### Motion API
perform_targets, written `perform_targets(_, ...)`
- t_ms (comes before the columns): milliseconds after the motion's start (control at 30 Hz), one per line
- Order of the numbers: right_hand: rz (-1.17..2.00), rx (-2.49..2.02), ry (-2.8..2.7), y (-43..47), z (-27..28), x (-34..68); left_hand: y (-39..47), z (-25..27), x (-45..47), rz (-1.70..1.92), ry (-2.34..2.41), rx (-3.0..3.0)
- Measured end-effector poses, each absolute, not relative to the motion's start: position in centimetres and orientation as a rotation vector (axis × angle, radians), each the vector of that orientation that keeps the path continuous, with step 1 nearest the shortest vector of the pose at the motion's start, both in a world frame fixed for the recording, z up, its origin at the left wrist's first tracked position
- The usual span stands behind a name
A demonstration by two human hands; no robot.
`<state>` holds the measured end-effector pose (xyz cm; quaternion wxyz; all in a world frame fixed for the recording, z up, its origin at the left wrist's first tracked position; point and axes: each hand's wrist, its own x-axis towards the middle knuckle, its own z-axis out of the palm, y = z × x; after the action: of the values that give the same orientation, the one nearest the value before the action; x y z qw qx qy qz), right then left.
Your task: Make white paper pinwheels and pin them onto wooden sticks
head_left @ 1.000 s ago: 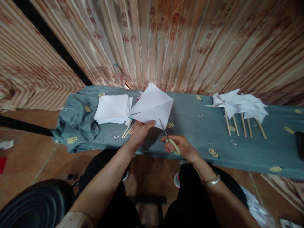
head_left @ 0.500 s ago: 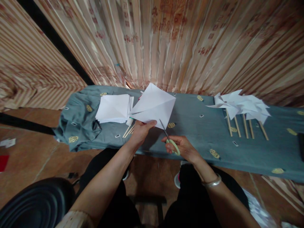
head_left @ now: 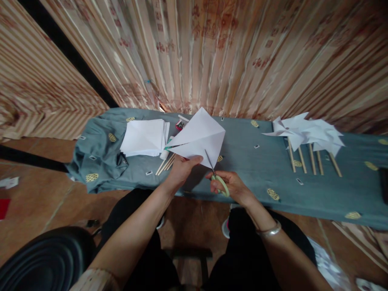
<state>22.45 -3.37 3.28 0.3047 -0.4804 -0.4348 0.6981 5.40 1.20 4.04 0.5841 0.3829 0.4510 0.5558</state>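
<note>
My left hand [head_left: 183, 169] pinches the lower edge of a square sheet of white paper [head_left: 202, 131], thumb on top. A slit runs inward from the sheet's left corner, and a crease crosses its middle. My right hand [head_left: 228, 184] is closed round the light green handles of a pair of scissors [head_left: 223, 186]. The blades reach over the sheet's lower corner near my left thumb; the lower blade is hidden by the paper. Just left of the held sheet lie a stack of white paper squares [head_left: 142, 137], a small white tube [head_left: 164, 153] and several wooden sticks [head_left: 166, 165].
Several white paper pinwheels [head_left: 307, 131] on wooden sticks lie on the right of the green cloth-covered table [head_left: 248, 173]. A small red container [head_left: 180, 125] sits behind the held sheet. A pleated curtain [head_left: 206, 56] hangs along the back. A black round stool [head_left: 45, 258] stands at lower left.
The held sheet has turned slightly and shifted a little right, uncovering the red container and more of the sticks. Its lower corner now sits further into the scissors.
</note>
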Motion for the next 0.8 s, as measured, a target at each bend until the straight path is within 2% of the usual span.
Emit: perform_targets(800,1.814,-1.256,-1.094,-3.34,3.23,21.98,0.96,3.53,5.43,1.255,1.042,0.864)
